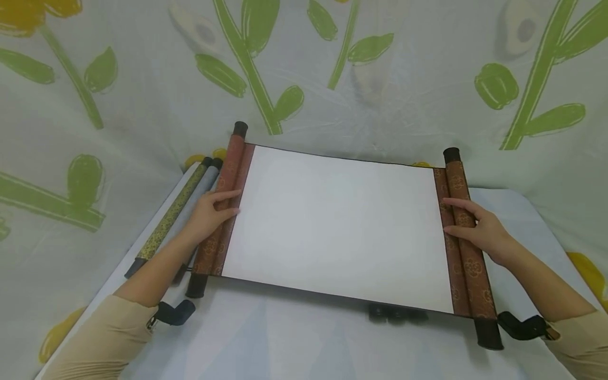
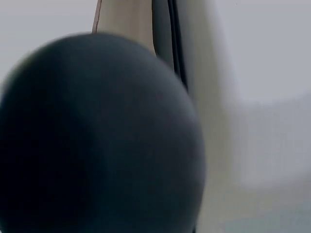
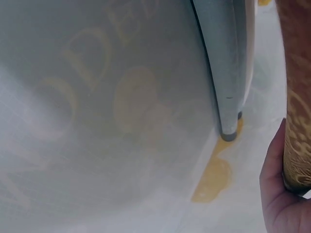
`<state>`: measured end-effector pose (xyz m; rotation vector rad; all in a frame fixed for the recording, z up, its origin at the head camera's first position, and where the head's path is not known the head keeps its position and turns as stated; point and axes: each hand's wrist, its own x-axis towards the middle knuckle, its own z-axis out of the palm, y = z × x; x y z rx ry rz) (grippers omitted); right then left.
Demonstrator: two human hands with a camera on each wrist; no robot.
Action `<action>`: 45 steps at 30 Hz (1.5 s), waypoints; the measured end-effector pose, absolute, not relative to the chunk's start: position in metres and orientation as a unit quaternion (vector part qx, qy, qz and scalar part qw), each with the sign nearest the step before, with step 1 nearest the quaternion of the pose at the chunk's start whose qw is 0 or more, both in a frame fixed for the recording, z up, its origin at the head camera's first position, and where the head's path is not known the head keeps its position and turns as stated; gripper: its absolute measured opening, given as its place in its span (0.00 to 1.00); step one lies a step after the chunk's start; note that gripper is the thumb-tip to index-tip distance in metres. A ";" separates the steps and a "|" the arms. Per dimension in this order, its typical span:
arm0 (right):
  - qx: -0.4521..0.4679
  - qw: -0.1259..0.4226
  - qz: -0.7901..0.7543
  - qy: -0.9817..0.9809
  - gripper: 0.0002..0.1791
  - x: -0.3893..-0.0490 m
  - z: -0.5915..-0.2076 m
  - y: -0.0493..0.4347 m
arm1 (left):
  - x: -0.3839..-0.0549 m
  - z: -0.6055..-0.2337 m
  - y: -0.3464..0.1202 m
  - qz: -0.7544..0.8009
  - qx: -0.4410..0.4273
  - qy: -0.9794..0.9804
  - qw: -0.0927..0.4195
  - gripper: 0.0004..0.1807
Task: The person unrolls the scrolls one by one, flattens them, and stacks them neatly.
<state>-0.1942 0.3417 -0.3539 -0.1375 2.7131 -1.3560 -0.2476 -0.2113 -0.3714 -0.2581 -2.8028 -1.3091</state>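
Observation:
A hanging scroll (image 1: 339,227) is spread between both hands in the head view, its blank white sheet tilted down to the right. My left hand (image 1: 207,215) grips the left roller (image 1: 231,158), wrapped in reddish-brown cloth with black end knobs. On the other side my right hand (image 1: 484,232) holds the matching right roller (image 1: 472,266), thumb and fingers around it. That brown flowered roller (image 3: 299,97) also shows in the right wrist view with part of the hand (image 3: 279,204). A large dark rounded shape (image 2: 102,136) blocks much of the left wrist view.
Left of the scroll lie a rolled yellow-green patterned scroll (image 1: 173,211) and a rolled grey one (image 1: 204,182) on the pale table (image 1: 285,338). Several small dark things (image 1: 396,313) peek from under the sheet. A flower-printed curtain (image 1: 380,105) hangs behind.

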 end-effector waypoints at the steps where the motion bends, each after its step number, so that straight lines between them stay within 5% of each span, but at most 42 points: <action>1: -0.049 0.051 -0.448 0.891 0.39 -0.194 -0.354 0.342 | -0.248 -0.371 -0.212 -0.420 -0.084 -0.903 0.021 0.25; 30: -0.040 0.122 -0.446 0.886 0.37 -0.233 -0.378 0.311 | -0.270 -0.394 -0.247 -0.344 -0.049 -0.938 0.004 0.23; 45: -0.025 0.156 -0.437 0.885 0.37 -0.237 -0.391 0.301 | -0.277 -0.416 -0.246 -0.275 -0.041 -0.960 0.036 0.20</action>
